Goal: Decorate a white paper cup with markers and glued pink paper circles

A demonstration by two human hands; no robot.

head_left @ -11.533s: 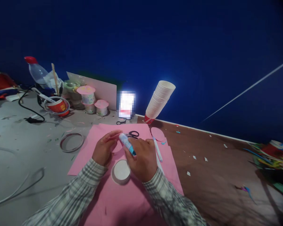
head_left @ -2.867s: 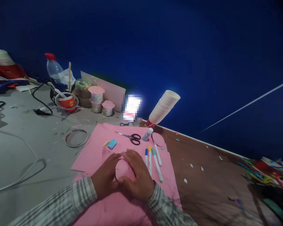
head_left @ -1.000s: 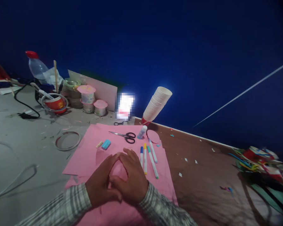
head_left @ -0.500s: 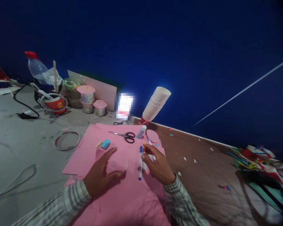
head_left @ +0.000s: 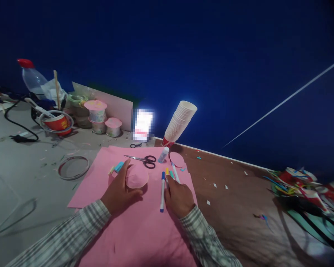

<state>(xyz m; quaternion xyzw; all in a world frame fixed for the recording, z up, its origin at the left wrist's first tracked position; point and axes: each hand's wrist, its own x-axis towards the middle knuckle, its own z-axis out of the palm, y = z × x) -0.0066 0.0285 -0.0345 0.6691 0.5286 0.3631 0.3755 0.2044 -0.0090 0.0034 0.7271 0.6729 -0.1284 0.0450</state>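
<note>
My left hand (head_left: 121, 193) curves around the left side of a round pink paper disc (head_left: 137, 176), its thumb and forefinger at the disc's rim. My right hand (head_left: 179, 196) is closed over a yellow-capped marker (head_left: 167, 171), whose lower part the fingers hide. A blue marker (head_left: 163, 193) lies just left of that hand, and a green-capped marker (head_left: 172, 174) lies just beyond it. Scissors (head_left: 141, 160) and a glue stick (head_left: 163, 155) rest on the pink sheets (head_left: 128, 237). A blue eraser (head_left: 118, 167) is partly behind my left fingers.
A tape roll (head_left: 74, 167) lies left of the sheets. Behind stand small pink-topped cups (head_left: 113, 127), a bright blurred screen (head_left: 143, 124) and leaning stacked paper cups (head_left: 180, 120). Another pink disc (head_left: 177, 159) lies at the right edge, with scraps (head_left: 215, 185) on the brown surface.
My left hand has moved forward with the pink disc, which now shows flatter. My right hand has lowered and closed over the yellow-capped marker. The whole view has shifted slightly.
</note>
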